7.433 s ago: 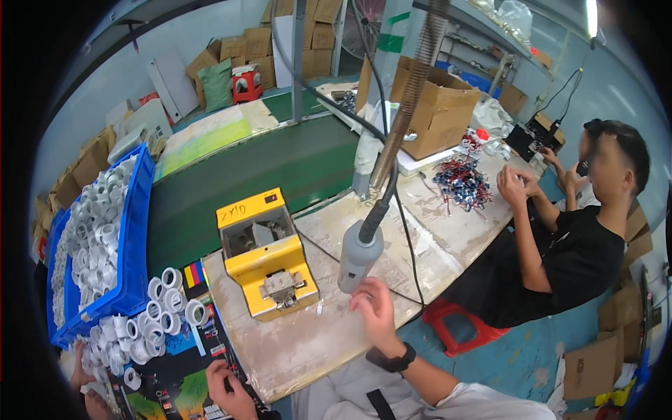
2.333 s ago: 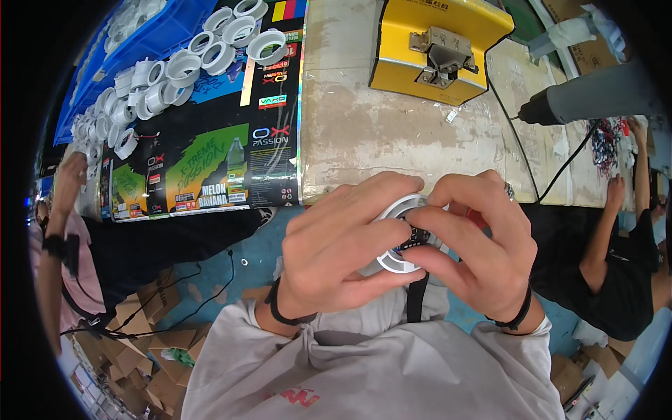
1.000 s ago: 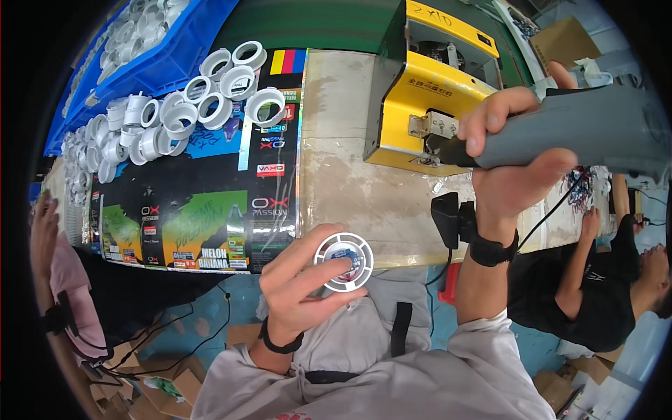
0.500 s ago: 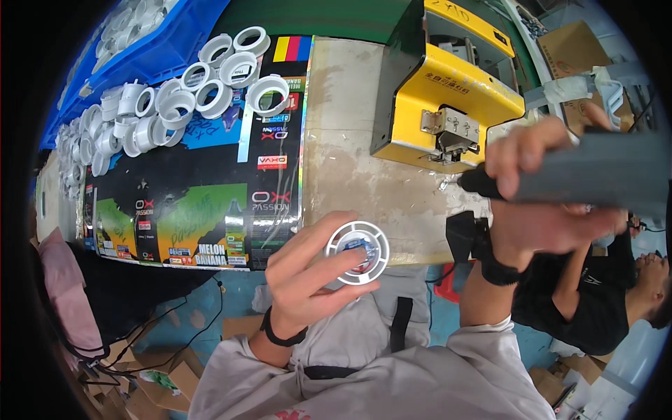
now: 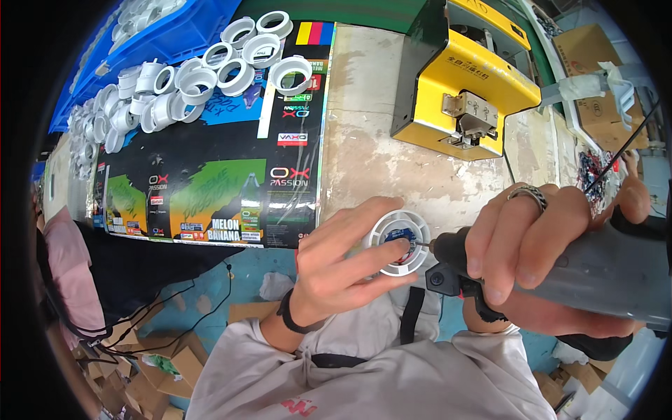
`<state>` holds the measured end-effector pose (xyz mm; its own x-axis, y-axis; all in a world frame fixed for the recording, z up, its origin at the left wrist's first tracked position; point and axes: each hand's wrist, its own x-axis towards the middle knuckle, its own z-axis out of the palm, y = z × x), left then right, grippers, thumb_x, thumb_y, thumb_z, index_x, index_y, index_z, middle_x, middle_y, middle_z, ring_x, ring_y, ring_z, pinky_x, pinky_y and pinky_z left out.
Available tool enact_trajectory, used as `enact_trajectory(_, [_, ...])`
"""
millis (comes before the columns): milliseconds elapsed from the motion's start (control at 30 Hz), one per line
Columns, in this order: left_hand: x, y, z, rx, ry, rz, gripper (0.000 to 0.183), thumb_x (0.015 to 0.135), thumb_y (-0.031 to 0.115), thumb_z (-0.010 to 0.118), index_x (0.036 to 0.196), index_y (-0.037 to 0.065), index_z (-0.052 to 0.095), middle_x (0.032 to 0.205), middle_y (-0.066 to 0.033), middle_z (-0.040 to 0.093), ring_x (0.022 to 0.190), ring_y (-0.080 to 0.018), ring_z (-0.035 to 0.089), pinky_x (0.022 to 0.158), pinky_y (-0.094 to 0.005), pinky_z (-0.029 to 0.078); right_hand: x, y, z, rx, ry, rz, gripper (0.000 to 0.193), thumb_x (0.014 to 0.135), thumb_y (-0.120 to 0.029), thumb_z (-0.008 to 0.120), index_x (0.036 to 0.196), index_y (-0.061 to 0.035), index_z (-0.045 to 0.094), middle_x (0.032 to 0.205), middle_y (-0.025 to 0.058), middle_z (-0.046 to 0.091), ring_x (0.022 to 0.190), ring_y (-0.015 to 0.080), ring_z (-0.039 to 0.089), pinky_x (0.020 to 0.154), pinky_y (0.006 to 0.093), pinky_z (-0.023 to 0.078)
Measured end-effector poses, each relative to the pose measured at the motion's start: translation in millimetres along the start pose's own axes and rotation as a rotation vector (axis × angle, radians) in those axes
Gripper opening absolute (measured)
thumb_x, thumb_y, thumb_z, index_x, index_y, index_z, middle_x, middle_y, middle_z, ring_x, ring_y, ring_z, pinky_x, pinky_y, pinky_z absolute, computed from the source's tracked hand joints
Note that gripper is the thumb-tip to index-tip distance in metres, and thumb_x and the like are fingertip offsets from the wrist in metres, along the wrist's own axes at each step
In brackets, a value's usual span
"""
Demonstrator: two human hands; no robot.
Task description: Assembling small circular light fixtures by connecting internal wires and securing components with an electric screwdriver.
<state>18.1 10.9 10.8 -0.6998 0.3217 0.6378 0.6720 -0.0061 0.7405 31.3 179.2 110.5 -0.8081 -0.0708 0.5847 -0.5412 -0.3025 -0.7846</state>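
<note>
My left hand (image 5: 339, 269) grips a white plastic ring housing (image 5: 400, 215) near the table's front edge. One finger presses on a small blue circuit board (image 5: 399, 234) inside it. Some red shows beside the board, too small to make out. Wrapped in my right hand (image 5: 521, 238) is a dark grey electric screwdriver (image 5: 602, 283), lying roughly level. Its thin bit reaches over the housing's right rim towards the board, close to my left fingertip. Whether the bit touches a screw is too small to tell.
A yellow machine (image 5: 476, 80) stands on the worktable (image 5: 360, 140) at the back right. Many white rings (image 5: 197, 85) lie on a printed sheet (image 5: 168, 150) at the left, before a blue bin (image 5: 164, 50). A cardboard box (image 5: 591, 52) and a heap of wires (image 5: 595, 178) are far right.
The screwdriver has come down and left, from above the table to the housing. My left hand has shifted right with the housing. My view has turned slightly.
</note>
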Motion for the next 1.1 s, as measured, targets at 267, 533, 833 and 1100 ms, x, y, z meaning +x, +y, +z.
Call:
enact_trajectory(267, [-7,-1,-3,0.021,-0.001,0.003,0.037,0.051,0.019,0.084,0.080,0.002,0.068,0.101,-0.0231,0.063,0.077,-0.0298,0.065,0.064,-0.0323,0.053,2,6,1,0.206,-0.078,0.144,0.072,0.087,-0.059,0.051,0.139,-0.0193,0.022,0.081,0.0106,0.054,0.062,0.0234,0.057,0.059,0.0382,0.045])
enact_trajectory(533, [-8,-2,2,-0.069,-0.024,-0.020,0.035,0.051,0.018,0.084,0.077,0.003,0.067,0.101,-0.0230,0.063,0.075,-0.0293,0.066,0.063,-0.0309,0.053,-11,4,-12,0.119,-0.077,0.134,0.075,0.083,-0.064,0.053,0.134,-0.0163,0.026,0.077,0.0104,0.055,0.058,0.0224,0.055,0.057,0.0374,0.045])
enact_trajectory(833, [-3,-29,-24,0.128,0.009,-0.322,0.046,0.055,-0.005,0.075,0.097,0.000,0.059,0.114,-0.0158,0.061,0.102,-0.0275,0.060,0.088,-0.0349,0.047,-31,4,-39,0.029,0.261,-0.228,0.096,0.076,-0.075,0.050,0.134,-0.0037,0.023,0.078,0.0141,0.054,0.055,0.0214,0.054,0.057,0.0371,0.047])
enact_trajectory(1100, [3,-83,-124,0.727,0.288,-0.454,0.041,0.068,0.000,0.072,0.106,-0.003,0.056,0.115,-0.0184,0.060,0.107,-0.0321,0.057,0.092,-0.0363,0.043,-45,-2,-92,-0.613,0.500,0.041,0.081,0.085,-0.063,0.051,0.131,-0.0001,0.028,0.080,0.0119,0.055,0.073,0.0186,0.056,0.068,0.0316,0.046])
